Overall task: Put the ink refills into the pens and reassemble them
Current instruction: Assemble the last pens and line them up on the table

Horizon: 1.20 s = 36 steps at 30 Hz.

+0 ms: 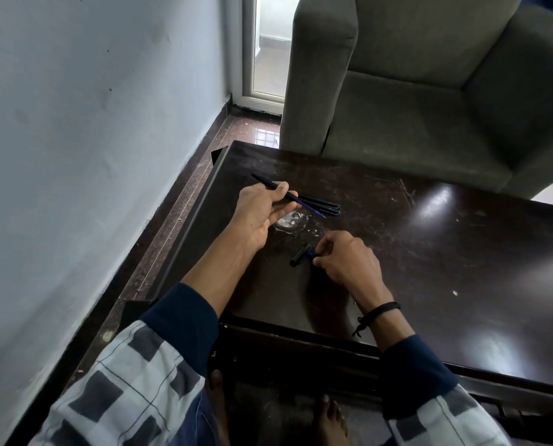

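Note:
My left hand (pixel 262 209) grips a slim black pen barrel (pixel 268 183) between thumb and fingers, and a blue ink refill (pixel 310 210) sticks out of its lower end. Just beyond it two black pens (pixel 325 206) lie side by side on the dark wooden table (pixel 445 252). My right hand (pixel 346 255) rests on the table nearer to me, its fingertips pinched on a small dark blue pen part. A short black cap (pixel 299 255) lies right beside those fingers.
A grey armchair (pixel 413 91) stands against the table's far edge. A pale wall (pixel 91 123) runs along the left, with a strip of brown floor (pixel 185 204) between it and the table. A whitish round stain (pixel 289 220) marks the tabletop under my left hand.

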{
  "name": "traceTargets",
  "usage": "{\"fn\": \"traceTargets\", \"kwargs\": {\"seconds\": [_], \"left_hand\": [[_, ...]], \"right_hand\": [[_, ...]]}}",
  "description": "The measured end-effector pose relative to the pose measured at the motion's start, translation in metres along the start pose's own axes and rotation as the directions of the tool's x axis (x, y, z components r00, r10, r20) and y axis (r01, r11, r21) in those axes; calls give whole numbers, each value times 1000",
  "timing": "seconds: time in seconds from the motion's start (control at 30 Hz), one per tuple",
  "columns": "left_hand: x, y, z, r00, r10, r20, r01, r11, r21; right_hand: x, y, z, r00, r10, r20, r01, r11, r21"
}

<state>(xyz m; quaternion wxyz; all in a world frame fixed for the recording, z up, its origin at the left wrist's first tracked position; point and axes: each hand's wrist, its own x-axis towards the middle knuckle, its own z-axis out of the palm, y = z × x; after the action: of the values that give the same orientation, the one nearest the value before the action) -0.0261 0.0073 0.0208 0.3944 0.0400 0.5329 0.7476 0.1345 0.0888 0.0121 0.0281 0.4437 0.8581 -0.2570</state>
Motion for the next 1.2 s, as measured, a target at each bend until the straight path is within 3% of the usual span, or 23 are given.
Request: {"fn": "traceTargets", "kwargs": {"seconds": [0.23, 0.37, 0.57, 0.7, 0.9, 1.2], "left_hand": [[-1, 1, 0, 1000, -3, 5, 3, 1000, -1], [-2, 1, 0, 1000, -13, 12, 13, 1000, 0], [-3, 1, 2, 999, -40, 20, 40, 999, -21], [-4, 2, 3, 998, -47, 32, 47, 999, -21], [-7, -1, 5, 993, -83, 78, 83, 997, 9], [-5, 4, 1, 999, -47, 18, 47, 998, -29]], "right_hand": [[-2, -1, 0, 999, -32, -16, 32, 999, 24], [-2, 1, -3, 991, -29, -132, 41, 995, 86], [2, 1, -10, 977, -31, -212, 125, 883, 452], [1, -3, -11, 963, -93, -253, 229, 778, 586], [0, -7, -6, 941, -104, -321, 278, 779, 561], [8, 14, -25, 964, -20, -267, 158, 847, 508]]}}
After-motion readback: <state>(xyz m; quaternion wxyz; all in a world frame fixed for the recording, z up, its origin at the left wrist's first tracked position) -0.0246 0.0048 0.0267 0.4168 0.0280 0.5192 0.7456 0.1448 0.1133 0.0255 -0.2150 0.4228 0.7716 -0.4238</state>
